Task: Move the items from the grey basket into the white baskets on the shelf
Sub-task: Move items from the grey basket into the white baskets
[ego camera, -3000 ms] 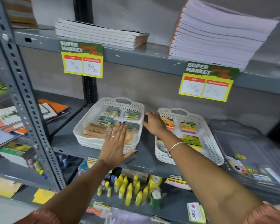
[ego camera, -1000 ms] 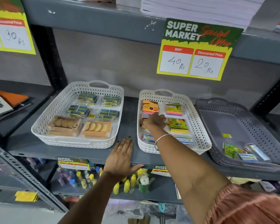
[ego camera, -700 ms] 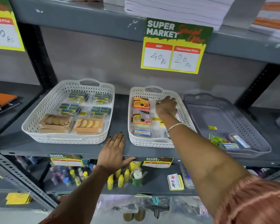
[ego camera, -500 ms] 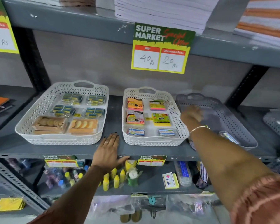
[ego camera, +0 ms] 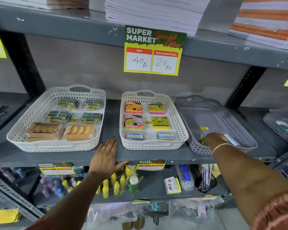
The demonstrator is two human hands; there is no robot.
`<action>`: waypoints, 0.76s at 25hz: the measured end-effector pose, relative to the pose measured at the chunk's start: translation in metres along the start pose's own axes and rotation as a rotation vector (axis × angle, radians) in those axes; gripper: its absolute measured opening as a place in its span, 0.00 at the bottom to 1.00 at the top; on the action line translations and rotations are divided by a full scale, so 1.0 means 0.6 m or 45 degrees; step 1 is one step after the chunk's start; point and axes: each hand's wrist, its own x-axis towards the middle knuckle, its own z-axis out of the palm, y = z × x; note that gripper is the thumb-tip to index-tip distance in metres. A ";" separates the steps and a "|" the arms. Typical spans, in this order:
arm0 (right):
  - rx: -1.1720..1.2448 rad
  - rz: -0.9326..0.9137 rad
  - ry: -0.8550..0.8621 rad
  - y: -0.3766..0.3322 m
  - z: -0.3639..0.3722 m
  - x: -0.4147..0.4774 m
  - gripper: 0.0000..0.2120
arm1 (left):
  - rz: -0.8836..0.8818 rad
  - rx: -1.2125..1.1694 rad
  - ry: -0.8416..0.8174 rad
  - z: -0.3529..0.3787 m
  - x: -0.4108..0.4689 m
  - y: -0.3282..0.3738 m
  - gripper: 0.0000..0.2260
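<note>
The grey basket (ego camera: 206, 117) stands at the right of the middle shelf. My right hand (ego camera: 214, 139) is inside its near end, fingers curled down over small packets: a green packet (ego camera: 202, 140) peeks out on its left, a clear box with a blue label (ego camera: 231, 140) on its right. Whether the fingers grip either one is hidden. A yellow sticker (ego camera: 204, 128) lies on the basket floor. The middle white basket (ego camera: 178, 123) holds sticky-note pads and small boxes. The left white basket (ego camera: 40, 105) holds packs and two orange boxes. My left hand (ego camera: 106, 153) lies flat on the shelf edge between the white baskets.
A price sign (ego camera: 154, 50) hangs from the upper shelf, which carries stacks of notebooks (ego camera: 150, 12). The lower shelf holds yellow bottles (ego camera: 113, 185) and other stationery. Another grey basket (ego camera: 279, 125) sits at the far right. A black upright (ego camera: 244, 87) stands behind the grey basket.
My right hand left the middle white basket, moved right and came down into the near end of the grey basket. My left hand stayed flat on the shelf edge.
</note>
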 end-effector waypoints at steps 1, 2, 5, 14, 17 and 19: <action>-0.051 -0.067 0.033 0.004 -0.003 -0.007 0.21 | -0.001 0.001 -0.002 0.000 0.001 0.001 0.46; -0.093 -0.124 0.063 0.005 -0.007 -0.011 0.20 | -0.001 0.004 0.002 0.000 0.001 0.001 0.46; -0.053 -0.244 0.251 -0.006 -0.054 -0.025 0.17 | -0.001 0.008 0.010 0.000 0.002 0.001 0.46; -0.067 -0.824 0.415 -0.186 -0.146 -0.169 0.22 | -0.009 -0.013 0.067 0.003 0.001 0.000 0.49; -0.219 -0.880 0.327 -0.211 -0.112 -0.177 0.21 | 0.004 -0.028 0.085 0.006 0.002 -0.001 0.50; -0.277 -0.894 0.322 -0.216 -0.105 -0.182 0.24 | 0.006 -0.018 0.072 0.006 0.002 -0.001 0.49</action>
